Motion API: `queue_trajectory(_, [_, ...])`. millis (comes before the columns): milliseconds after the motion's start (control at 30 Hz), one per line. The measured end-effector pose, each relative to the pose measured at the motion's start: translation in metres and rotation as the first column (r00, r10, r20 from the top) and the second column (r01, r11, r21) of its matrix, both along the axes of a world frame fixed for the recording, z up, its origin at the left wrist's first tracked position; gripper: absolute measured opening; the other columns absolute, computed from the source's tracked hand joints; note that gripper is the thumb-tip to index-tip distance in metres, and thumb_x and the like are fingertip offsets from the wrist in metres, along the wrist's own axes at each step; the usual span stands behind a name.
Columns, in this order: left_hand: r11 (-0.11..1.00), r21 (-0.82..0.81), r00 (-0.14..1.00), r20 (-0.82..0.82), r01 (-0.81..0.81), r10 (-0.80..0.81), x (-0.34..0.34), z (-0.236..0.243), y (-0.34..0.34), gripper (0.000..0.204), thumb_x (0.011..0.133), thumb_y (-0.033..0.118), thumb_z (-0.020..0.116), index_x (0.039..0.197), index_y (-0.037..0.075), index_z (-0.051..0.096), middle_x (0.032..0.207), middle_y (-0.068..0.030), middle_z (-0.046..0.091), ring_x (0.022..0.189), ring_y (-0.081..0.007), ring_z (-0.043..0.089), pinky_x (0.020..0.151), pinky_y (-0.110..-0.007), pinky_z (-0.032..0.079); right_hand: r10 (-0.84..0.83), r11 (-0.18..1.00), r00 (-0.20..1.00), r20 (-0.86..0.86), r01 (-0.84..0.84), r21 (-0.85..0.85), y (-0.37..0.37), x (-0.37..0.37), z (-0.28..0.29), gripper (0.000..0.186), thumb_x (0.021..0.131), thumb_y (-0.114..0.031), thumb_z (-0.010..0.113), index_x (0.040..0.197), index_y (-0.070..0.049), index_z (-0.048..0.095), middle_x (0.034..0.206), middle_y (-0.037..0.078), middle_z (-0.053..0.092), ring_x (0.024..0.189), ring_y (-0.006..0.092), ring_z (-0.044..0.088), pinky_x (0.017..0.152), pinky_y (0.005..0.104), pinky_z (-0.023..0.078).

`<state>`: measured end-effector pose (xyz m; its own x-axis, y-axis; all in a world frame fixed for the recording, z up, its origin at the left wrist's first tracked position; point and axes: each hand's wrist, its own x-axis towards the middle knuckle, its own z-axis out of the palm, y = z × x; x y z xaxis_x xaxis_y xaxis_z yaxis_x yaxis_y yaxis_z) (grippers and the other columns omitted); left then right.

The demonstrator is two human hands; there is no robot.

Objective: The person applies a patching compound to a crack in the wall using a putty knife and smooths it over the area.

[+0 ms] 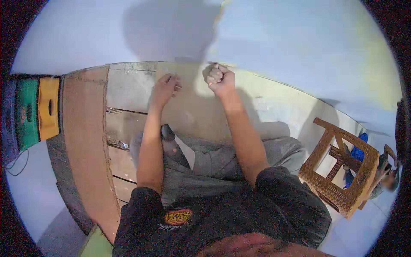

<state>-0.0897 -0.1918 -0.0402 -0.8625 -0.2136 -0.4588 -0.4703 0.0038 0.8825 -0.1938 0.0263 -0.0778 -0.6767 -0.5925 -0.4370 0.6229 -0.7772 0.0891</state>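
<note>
My left hand (166,89) is held over the boards in front of me, its fingers loosely bent and a little apart. I make out nothing held in it for certain; a thin light streak shows by its fingertips. My right hand (221,80) is closed in a fist near the foot of the pale wall (278,34). Whatever its fingers may hold is hidden. Beneath both hands lies a brown flat board (188,107). Between my forearms, on my grey trousers (214,162), lies a dark and whitish long shape (184,150) that I cannot identify.
At right stands a brown woven-pattern stool (338,167), with blue and dark things (359,147) behind it. Purple, green and yellow panels with oval holes (48,107) stand at far left, a dark cord (19,165) below. A brown strip (87,141) runs alongside the wooden planks (128,90).
</note>
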Motion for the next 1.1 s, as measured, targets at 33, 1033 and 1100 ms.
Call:
queue_trajectory(33, [1.0,0.009,1.0,-0.013,0.006,-0.006,-0.003,0.002,0.004,0.031,0.099,0.032,0.052,0.107,0.004,0.064,0.086,-0.0051,0.069,0.074,-0.0122,0.064,0.063,-0.029,0.05,-0.008,0.999,1.0,0.03,0.006,0.04,0.006,-0.004,-0.007,0.021,0.094,-0.018,0.043,0.091,-0.003,0.058,0.051,-0.004,0.032,0.042,0.0113,0.027,0.045,0.0293,0.024])
queue_trajectory(1033, [0.997,-0.042,0.994,-0.092,0.06,-0.064,-0.001,-0.023,-0.004,0.035,0.098,0.037,0.052,0.106,0.005,0.065,0.082,-0.0055,0.068,0.069,-0.0117,0.062,0.059,-0.027,0.049,0.024,1.0,0.999,0.048,-0.025,0.011,0.011,-0.004,0.006,0.021,0.092,-0.016,0.042,0.092,-0.001,0.056,0.053,-0.004,0.029,0.044,0.0107,0.026,0.044,0.0281,0.023])
queue_trajectory(1100, [0.998,-0.058,0.997,-0.07,0.033,-0.037,0.004,-0.019,-0.007,0.034,0.098,0.036,0.053,0.106,0.005,0.065,0.082,-0.005,0.068,0.069,-0.0118,0.063,0.059,-0.027,0.05,0.029,0.993,0.998,-0.05,-0.035,-0.112,0.006,0.001,0.018,0.021,0.092,-0.017,0.041,0.089,-0.003,0.057,0.053,-0.004,0.03,0.044,0.0109,0.026,0.044,0.0282,0.023])
